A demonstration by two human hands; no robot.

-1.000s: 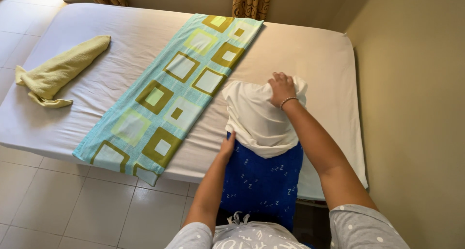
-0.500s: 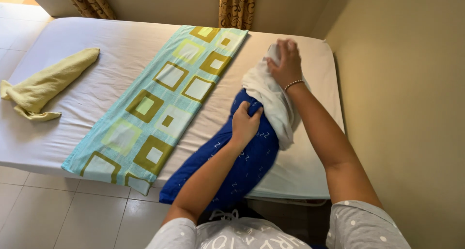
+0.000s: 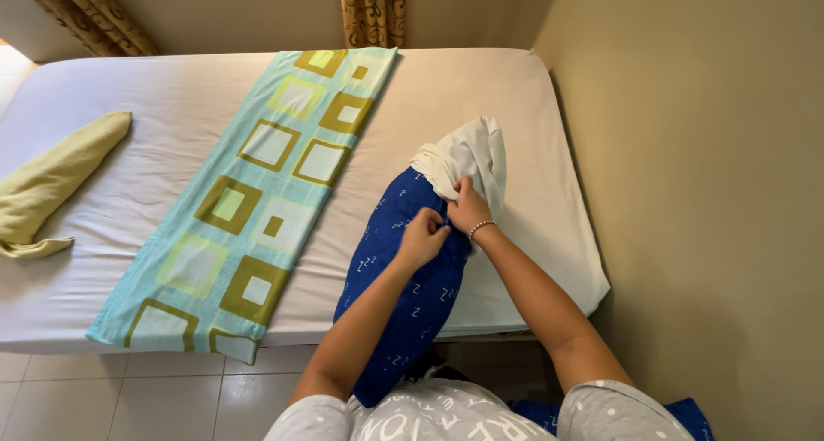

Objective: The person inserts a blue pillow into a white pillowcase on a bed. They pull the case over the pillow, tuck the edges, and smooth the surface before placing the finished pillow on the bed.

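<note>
A long blue pillow (image 3: pixel 403 295) with small white marks stands propped from my waist up onto the bed (image 3: pixel 481 89). A white pillowcase (image 3: pixel 468 158) covers only its far end and is bunched there. My left hand (image 3: pixel 422 238) is closed on the blue pillow just below the white edge. My right hand (image 3: pixel 468 208), with a bead bracelet on the wrist, grips the edge of the white pillowcase beside it. Both hands are close together, nearly touching.
A turquoise cloth with olive and white squares (image 3: pixel 257 201) lies lengthwise across the white bed. A crumpled pale yellow cloth (image 3: pixel 51 184) lies at the left. A beige wall (image 3: pixel 712 192) runs along the right side; curtains (image 3: pixel 373 12) hang behind. Tiled floor (image 3: pixel 129 398) lies below.
The white pillowcase has slid up from covering most of the pillow to only its far end. My right hand came back from the far end to the case's edge, beside my left.
</note>
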